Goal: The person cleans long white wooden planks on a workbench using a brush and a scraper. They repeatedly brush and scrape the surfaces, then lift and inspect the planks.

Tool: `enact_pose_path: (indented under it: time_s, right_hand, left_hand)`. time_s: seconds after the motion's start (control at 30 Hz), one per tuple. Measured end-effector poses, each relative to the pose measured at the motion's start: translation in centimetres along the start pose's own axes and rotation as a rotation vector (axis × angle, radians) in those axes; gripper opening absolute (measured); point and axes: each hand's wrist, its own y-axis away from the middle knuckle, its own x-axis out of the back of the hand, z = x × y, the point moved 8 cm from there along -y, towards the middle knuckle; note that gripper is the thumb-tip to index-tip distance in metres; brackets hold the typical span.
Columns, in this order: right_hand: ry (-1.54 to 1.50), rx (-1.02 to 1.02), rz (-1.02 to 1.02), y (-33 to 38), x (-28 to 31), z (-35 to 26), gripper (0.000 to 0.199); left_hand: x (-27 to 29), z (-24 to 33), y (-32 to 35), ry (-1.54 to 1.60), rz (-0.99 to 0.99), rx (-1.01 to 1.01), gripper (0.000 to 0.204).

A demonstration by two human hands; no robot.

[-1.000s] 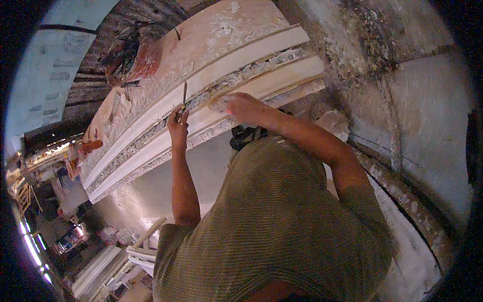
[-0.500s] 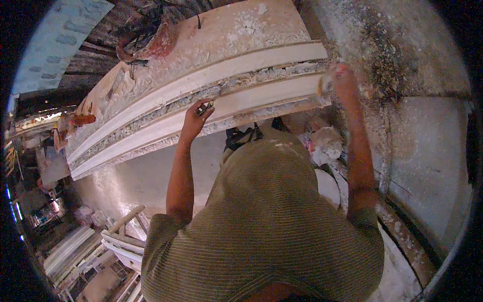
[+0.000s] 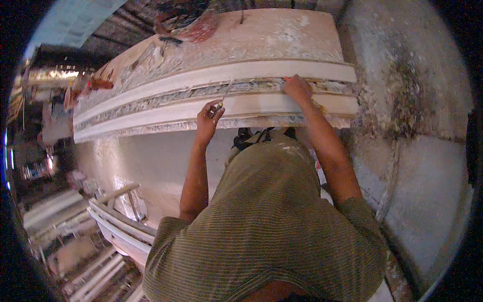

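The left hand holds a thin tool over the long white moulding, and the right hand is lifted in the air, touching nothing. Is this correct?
Not quite. The head view shows the right hand resting on the long white moulding, at its rough middle channel, not lifted in the air. The rest holds: the left hand holds a thin tool over the moulding.

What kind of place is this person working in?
Most likely a plaster moulding workshop. A long white moulding lies on a dusty workbench. The left hand holds a thin tool to it and the right hand rests on it. More white mouldings are stacked on the floor.
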Motion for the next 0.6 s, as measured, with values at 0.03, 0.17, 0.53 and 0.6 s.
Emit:
enact_pose_path:
  time_s: [0.03,0.17,0.53,0.6]
  right_hand:
    - [0.0,-0.062,0.008,-0.2,0.0,0.6,0.043]
    - [0.104,-0.145,0.017,1.9,2.4,-1.7,0.053]
    - [-0.342,-0.208,0.455,0.0,13.2,12.6,0.046]
    - [-0.157,-0.217,0.639,4.0,18.7,13.8,0.038]
  left_hand:
    - [0.9,-1.0,1.3,0.044,0.054,0.059,0.032]
    - [2.6,-6.1,5.7,0.184,0.21,0.201,0.033]
    - [1.1,-5.0,7.0,0.259,0.194,0.233,0.033]
    - [0.4,-4.1,6.5,0.291,0.171,0.218,0.034]
